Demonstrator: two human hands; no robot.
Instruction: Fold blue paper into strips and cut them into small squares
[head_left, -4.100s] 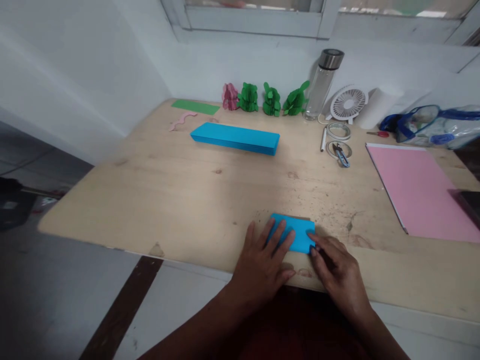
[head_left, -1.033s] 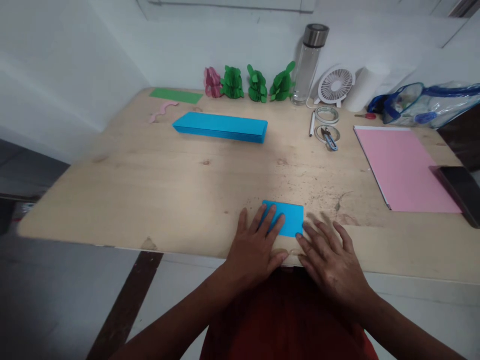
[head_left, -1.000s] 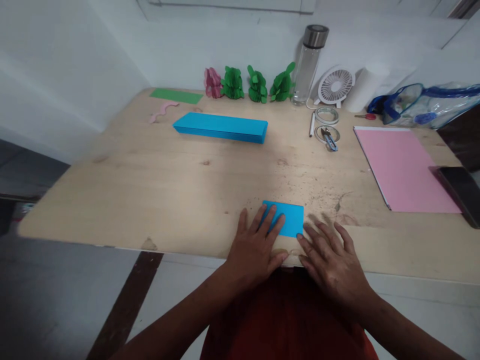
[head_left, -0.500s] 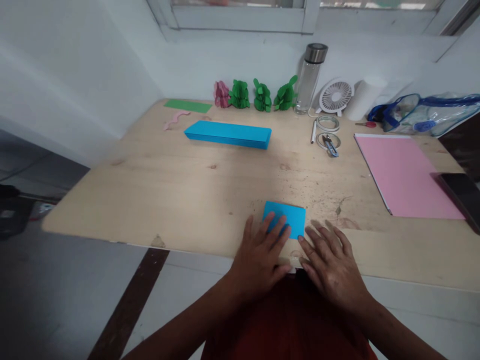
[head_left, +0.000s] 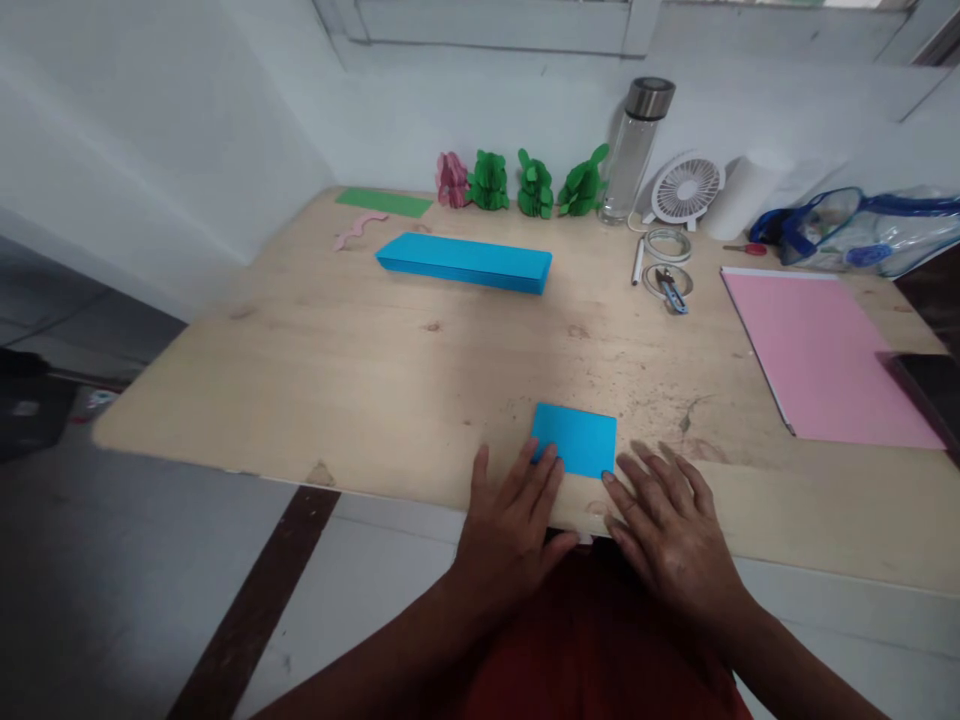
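A small blue paper rectangle (head_left: 581, 438) lies flat near the front edge of the wooden table. My left hand (head_left: 510, 510) rests with fingers spread, its fingertips on the lower left part of the paper. At the paper's lower right corner, my right hand (head_left: 671, 520) lies open on the table, one fingertip touching that corner. Farther back sits a long stack of blue paper (head_left: 465, 262). Neither hand grips anything.
Along the wall stand a pink paper figure (head_left: 452, 180), several green ones (head_left: 488, 180), a glass bottle (head_left: 632, 155) and a white fan (head_left: 685, 190). Tape rings (head_left: 667, 245), snips (head_left: 672, 292), pink sheets (head_left: 832, 355) and a dark phone (head_left: 930, 385) lie to the right.
My left hand's fingers have drawn back toward the table's front edge, uncovering more of the blue paper. My right hand has barely moved. The camera view has shifted slightly.
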